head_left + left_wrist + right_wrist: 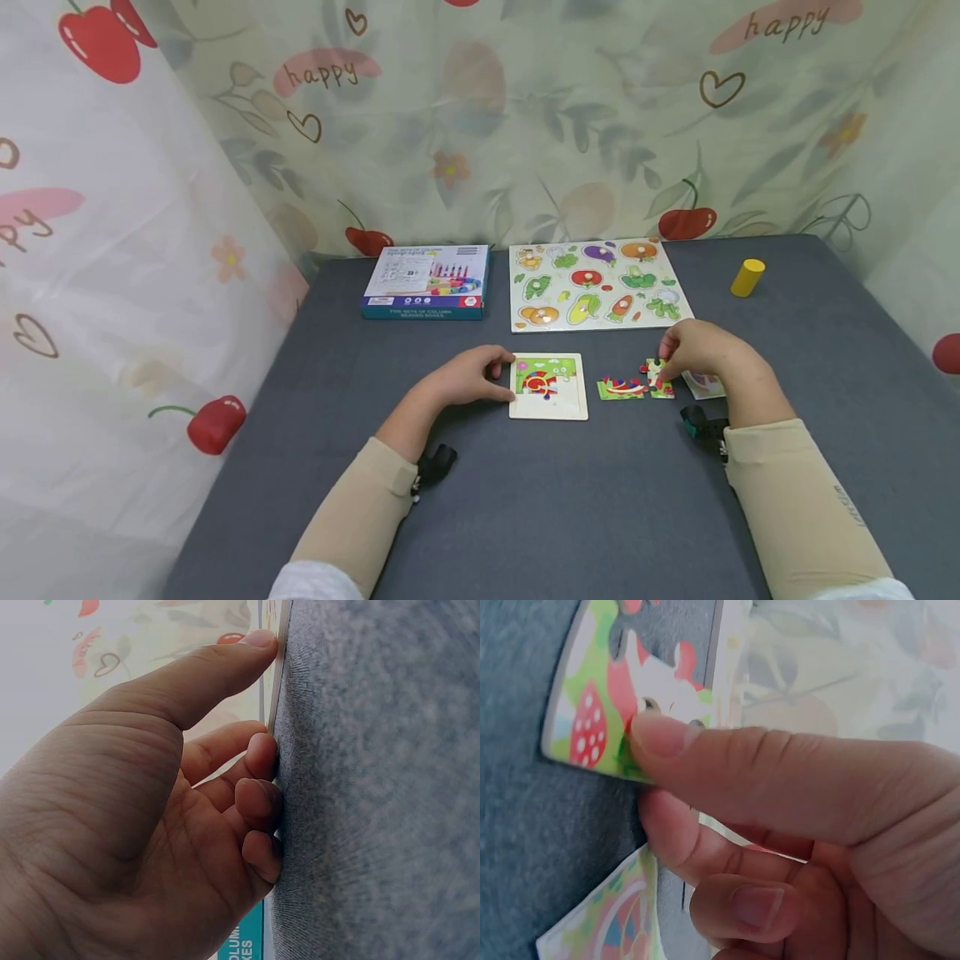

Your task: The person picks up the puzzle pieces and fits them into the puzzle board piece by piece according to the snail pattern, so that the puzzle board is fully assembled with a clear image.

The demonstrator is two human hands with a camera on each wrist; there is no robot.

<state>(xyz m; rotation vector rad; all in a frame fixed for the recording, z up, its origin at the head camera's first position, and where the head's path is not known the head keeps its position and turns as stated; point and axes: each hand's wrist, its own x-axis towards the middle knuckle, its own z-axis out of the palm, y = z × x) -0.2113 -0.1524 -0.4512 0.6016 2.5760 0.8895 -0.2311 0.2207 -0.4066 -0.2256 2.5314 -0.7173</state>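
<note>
My left hand [467,377] rests against the left edge of a small square puzzle tray [553,407]. Its thumb and index finger touch that edge; in the left wrist view the other fingers [259,802] are curled near the cloth. Inside the tray is a picture area in green and red. My right hand [701,354] pinches a jigsaw piece [589,724] between thumb and index finger; it shows a strawberry and part of a white animal face. Another jigsaw piece [621,390], green and red, lies between tray and right hand. A pale, colourful flat piece [707,386] lies partly hidden beneath the right hand.
Behind stand a blue-edged box [423,283] and a large vegetable puzzle board [596,283]. A yellow cylinder [747,277] is at the back right. Grey cloth [540,517] covers the table, with patterned curtains [480,125] around its back and left.
</note>
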